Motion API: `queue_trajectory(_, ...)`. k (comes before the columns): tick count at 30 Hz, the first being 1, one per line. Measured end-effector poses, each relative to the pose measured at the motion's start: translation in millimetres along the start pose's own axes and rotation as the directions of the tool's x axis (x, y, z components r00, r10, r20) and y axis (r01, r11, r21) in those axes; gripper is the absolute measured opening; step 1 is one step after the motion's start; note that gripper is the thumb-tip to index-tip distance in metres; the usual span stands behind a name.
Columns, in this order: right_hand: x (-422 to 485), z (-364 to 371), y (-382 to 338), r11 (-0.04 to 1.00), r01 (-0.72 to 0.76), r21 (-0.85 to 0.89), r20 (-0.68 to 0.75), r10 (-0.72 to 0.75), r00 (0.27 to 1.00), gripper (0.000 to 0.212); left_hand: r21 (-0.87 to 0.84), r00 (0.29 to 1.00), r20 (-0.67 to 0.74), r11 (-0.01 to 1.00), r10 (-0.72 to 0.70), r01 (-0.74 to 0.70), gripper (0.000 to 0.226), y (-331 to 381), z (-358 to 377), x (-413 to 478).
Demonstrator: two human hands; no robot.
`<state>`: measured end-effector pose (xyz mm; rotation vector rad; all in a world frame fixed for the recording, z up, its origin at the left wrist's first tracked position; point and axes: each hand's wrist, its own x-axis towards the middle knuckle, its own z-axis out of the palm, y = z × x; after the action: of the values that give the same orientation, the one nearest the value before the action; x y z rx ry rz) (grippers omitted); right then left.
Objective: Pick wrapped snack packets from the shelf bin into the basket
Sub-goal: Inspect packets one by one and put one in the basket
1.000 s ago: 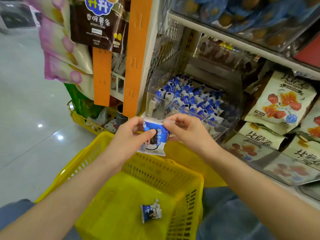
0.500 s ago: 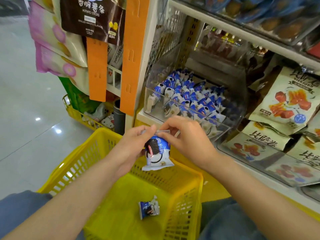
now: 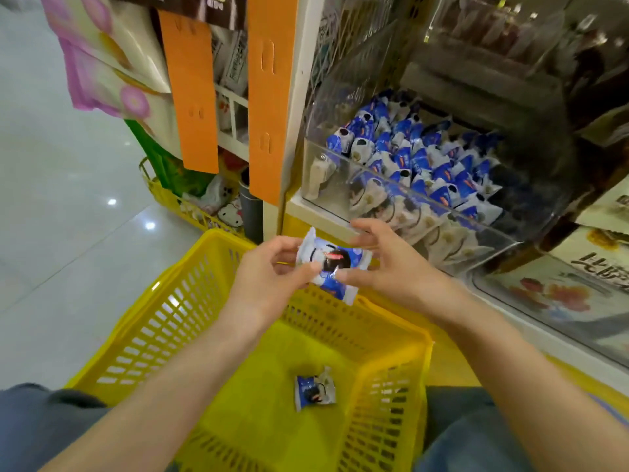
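A blue-and-white wrapped snack packet [image 3: 332, 264] is held above the far rim of the yellow basket [image 3: 238, 335]. My left hand [image 3: 269, 281] pinches its left edge between thumb and fingers. My right hand [image 3: 391, 267] pinches its right side, thumb under, fingers spread above. Another packet of the same kind [image 3: 315, 388] lies on the basket floor. The clear plastic shelf bin [image 3: 340, 185] just beyond my hands holds several more blue-and-white packets.
Orange strips [image 3: 269, 97] hang on the shelf post left of the bin. Large snack bags [image 3: 578, 277] lie on the shelf at right. A second yellow basket [image 3: 177, 202] with goods stands on the grey tiled floor at left. My knees flank the basket.
The packet has turned from hanging upright to lying nearly flat, face up, between both hands. The view moved closer and tilted down.
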<state>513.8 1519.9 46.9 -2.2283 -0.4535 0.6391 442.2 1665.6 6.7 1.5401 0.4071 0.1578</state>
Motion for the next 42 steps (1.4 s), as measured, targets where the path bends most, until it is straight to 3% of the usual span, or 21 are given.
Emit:
queue_trajectory(1,0.2,2.4,0.2,0.999,0.047,-0.025,0.018,-0.046,0.999,0.07,0.077,0.999,0.019,0.996,0.036,-0.037,0.025,-1.8,1.2,-0.9)
queue_trajectory(3,3.5,6.6,1.0,0.989,0.141,-0.034,0.072,-0.138,0.988,0.052,0.154,0.997,0.052,0.986,0.058,-0.065,0.025,-5.0,3.2,-2.6)
queue_trajectory(6,6.3,12.0,1.3,0.989,0.146,0.04,0.056,-0.148,0.987,0.025,0.096,0.999,0.035,0.995,0.036,-0.039,0.018,-7.6,2.1,-3.2)
queue_trajectory(11,3.6,18.5,3.6,0.977,0.162,0.142,0.06,-0.171,0.983,0.019,-0.003,0.999,-0.012,1.0,-0.03,0.03,0.018,-1.5,-3.8,-5.1)
queue_trajectory(16,-3.8,30.7,3.7,0.957,0.219,0.19,0.003,-0.223,0.975,0.013,0.306,0.981,-0.039,0.937,0.191,-0.171,0.02,1.0,-6.3,-9.6)
queue_trajectory(18,-5.8,32.5,4.4,0.954,0.237,0.182,-0.045,-0.233,0.971,0.012,0.345,0.968,-0.023,0.911,0.248,-0.226,0.021,1.9,-5.7,-13.8)
queue_trajectory(24,-5.7,40.6,3.3,0.963,0.267,0.041,-0.179,-0.256,0.95,0.004,0.393,0.969,0.003,0.891,0.247,-0.228,0.022,-1.8,-6.2,-12.9)
queue_trajectory(26,-6.6,42.9,2.3,0.949,0.306,-0.081,-0.208,-0.316,0.926,0.003,0.393,0.976,0.0,0.897,0.219,-0.201,0.025,-3.9,-7.4,-10.8)
queue_trajectory(31,-11.3,47.1,0.7,0.849,0.385,-0.363,-0.159,-0.463,0.872,0.012,0.427,0.98,0.016,0.884,0.201,-0.188,0.026,-10.7,-10.1,-7.9)
queue_trajectory(33,-10.7,46.9,1.3,0.858,0.366,-0.361,-0.186,-0.451,0.873,0.012,0.389,0.982,-0.015,0.906,0.19,-0.169,0.019,-13.1,-7.9,-9.2)
queue_trajectory(35,-8.8,46.1,0.7,0.892,0.343,-0.294,-0.295,-0.426,0.855,0.008,0.297,0.982,-0.101,0.947,0.158,-0.122,0.004,-14.0,-6.9,-10.9)
queue_trajectory(37,-6.5,44.0,-1.3,0.923,0.332,-0.196,-0.411,-0.384,0.827,0.002,0.24,0.98,-0.179,0.97,0.084,-0.04,0.005,-12.6,-7.9,-9.8)
queue_trajectory(39,-5.4,41.1,-2.9,0.923,0.368,-0.116,-0.442,-0.38,0.813,0.001,0.075,0.979,-0.165,0.988,-0.12,0.134,0.02,-7.5,-6.8,-6.3)
queue_trajectory(41,-6.6,40.1,-2.9,0.884,0.444,-0.145,-0.379,-0.465,0.8,0.004,-0.162,0.936,-0.06,0.929,-0.346,0.333,0.041,0.9,-4.6,-4.2)
queue_trajectory(42,-8.2,40.6,-2.4,0.854,0.481,-0.197,-0.323,-0.52,0.791,0.005,-0.253,0.922,-0.022,0.894,-0.386,0.369,0.047,4.7,-4.6,-4.8)
